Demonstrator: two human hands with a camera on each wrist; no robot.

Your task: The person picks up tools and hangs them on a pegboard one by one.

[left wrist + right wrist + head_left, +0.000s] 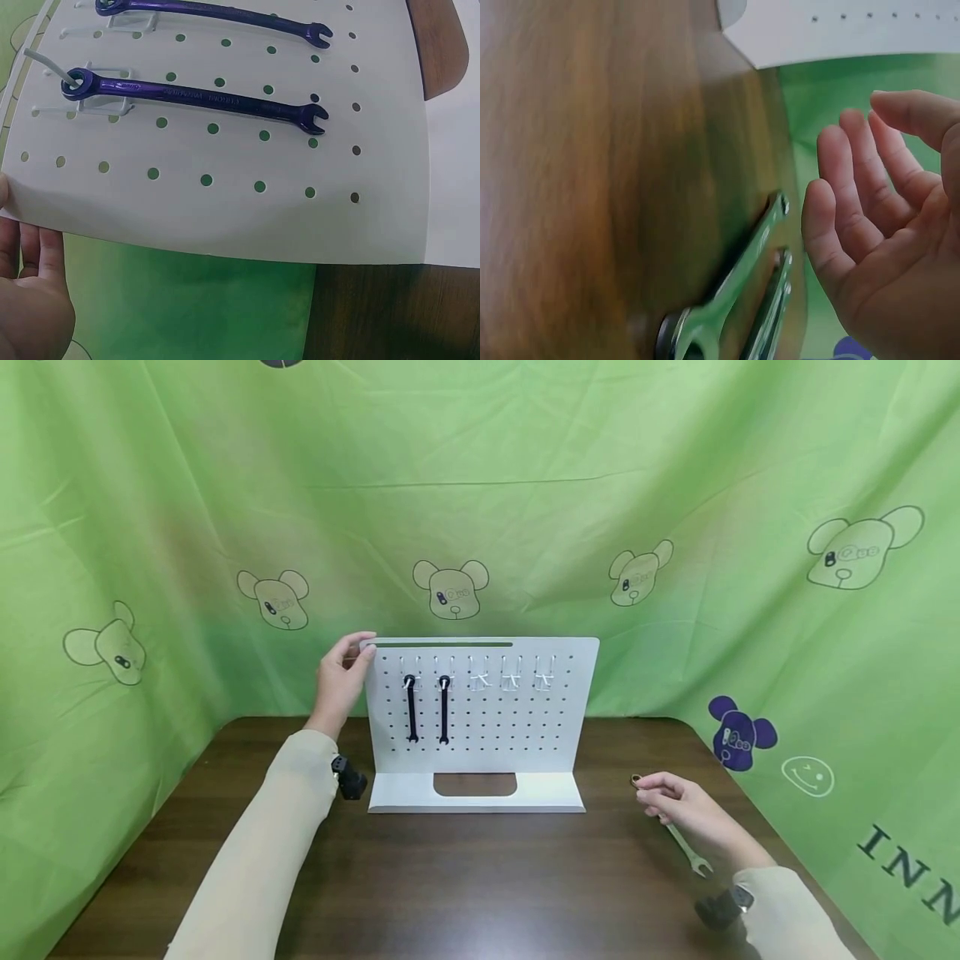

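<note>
My left hand (pixel 341 683) grips the upper left corner of a white pegboard (pixel 480 727), thumb in front and fingers behind. Two dark purple combination wrenches hang side by side on its hooks; the outer wrench (pixel 195 97) shows its open end pointing toward the base. My right hand (pixel 678 806) hovers over the right side of the table with loosely bent fingers and holds nothing. Under it lies a shiny combination wrench (pixel 686 847), partly hidden by the hand in the head view. The right wrist view shows a large wrench (pixel 731 289) with slimmer wrenches (pixel 769 311) beside it.
Three more white wire hooks (pixel 512 677) on the pegboard carry no wrench. The board's base (pixel 405 793) stands on the brown wooden table (pixel 480 868). A green printed curtain (pixel 480 527) encloses the table at the back and sides.
</note>
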